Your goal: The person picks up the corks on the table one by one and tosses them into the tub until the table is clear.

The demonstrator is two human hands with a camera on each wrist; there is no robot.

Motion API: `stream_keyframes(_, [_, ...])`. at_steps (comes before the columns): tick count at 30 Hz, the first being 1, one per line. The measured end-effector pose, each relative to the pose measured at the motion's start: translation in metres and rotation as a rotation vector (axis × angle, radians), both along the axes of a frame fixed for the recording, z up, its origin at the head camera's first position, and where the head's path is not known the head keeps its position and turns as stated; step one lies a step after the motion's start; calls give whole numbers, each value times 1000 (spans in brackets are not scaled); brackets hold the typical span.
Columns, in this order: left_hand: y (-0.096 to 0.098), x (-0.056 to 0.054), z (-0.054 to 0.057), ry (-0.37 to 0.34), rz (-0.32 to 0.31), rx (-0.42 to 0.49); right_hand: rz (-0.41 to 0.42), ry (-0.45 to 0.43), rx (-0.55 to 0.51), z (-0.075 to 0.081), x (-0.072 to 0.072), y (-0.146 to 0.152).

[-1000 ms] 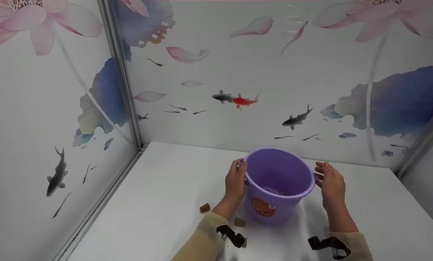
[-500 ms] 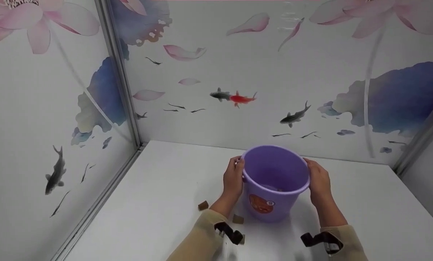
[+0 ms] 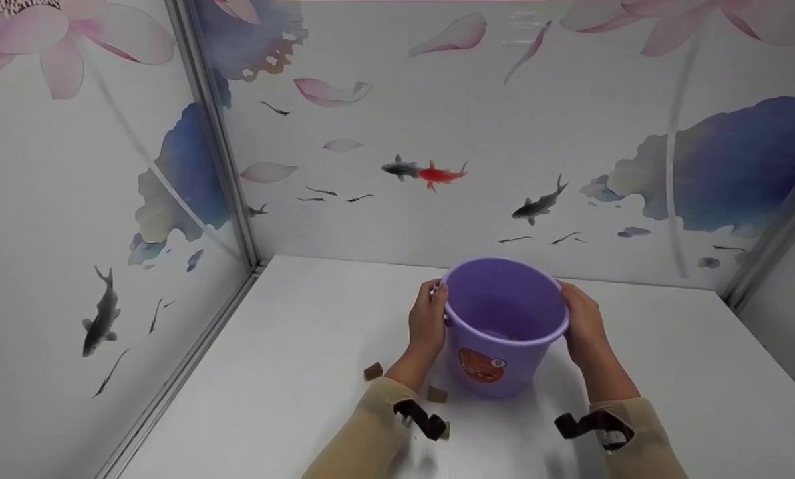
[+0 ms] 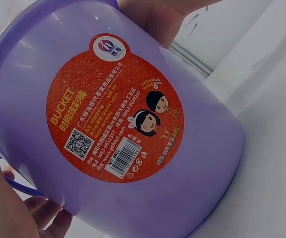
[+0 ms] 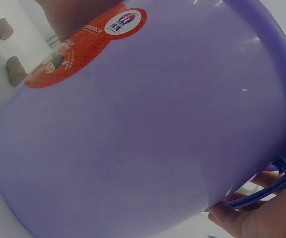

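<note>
A purple plastic bucket (image 3: 497, 362) with a round red label (image 4: 115, 109) stands upright near the back of the white table. My left hand (image 3: 428, 320) grips its left side, the thumb at the rim. On the opposite side my right hand (image 3: 585, 324) holds the bucket by the rim. In both wrist views the fingers curl beside the bucket wall, near the dark purple handle (image 5: 262, 196). Something small and brownish shows at the bucket's bottom, too small to tell.
Several brown cork-like cylinders lie on the table left of the bucket, among them one cylinder (image 3: 373, 370) and another cylinder (image 3: 437, 394) by my left forearm. A patterned back wall (image 3: 344, 229) rises close behind the bucket, and a side wall (image 3: 44, 266) bounds the left.
A second ago my right hand was loosely open beside the rim; it has closed in on the bucket's right side. My left hand keeps its grip. The view has shifted slightly.
</note>
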State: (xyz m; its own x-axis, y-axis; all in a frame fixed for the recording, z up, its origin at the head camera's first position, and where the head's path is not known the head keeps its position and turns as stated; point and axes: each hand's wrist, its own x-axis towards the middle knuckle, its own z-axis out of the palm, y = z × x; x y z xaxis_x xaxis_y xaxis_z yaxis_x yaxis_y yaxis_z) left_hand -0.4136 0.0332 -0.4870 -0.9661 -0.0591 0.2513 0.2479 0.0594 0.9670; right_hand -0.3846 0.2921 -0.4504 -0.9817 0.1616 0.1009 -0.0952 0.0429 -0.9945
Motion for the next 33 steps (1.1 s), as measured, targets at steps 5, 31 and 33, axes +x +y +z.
stream_keyframes(5, [-3, 0, 2, -3, -13, 4, 0, 14, -6, 1, 0, -2])
stream_keyframes(31, [-66, 16, 31, 48, 78, -114, 21, -28, -58, 0, 1, 3])
stream_keyframes(33, [-72, 20, 30, 72, 50, -185, 23, -20, -68, -1, 1, 2])
